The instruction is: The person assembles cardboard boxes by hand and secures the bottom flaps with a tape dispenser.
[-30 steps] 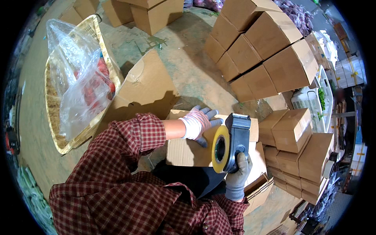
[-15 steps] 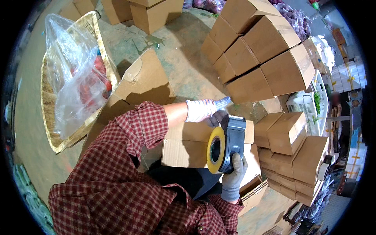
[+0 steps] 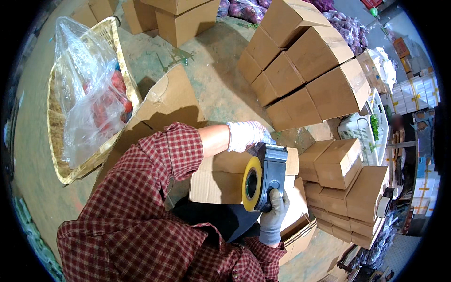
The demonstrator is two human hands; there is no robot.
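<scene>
Right hand (image 3: 274, 214): grey knit glove, gripping one grey tape dispenser (image 3: 270, 176), yellow roll.
Left hand (image 3: 244, 136): white glove, flat on one brown corrugated cardboard box (image 3: 221, 176).

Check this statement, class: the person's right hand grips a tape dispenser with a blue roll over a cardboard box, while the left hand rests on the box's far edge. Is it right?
Not quite. In the head view, the roll on the tape dispenser is yellow, not blue. The rest stands: the right hand grips it over the cardboard box, and the left hand rests on the box's far edge.
</scene>
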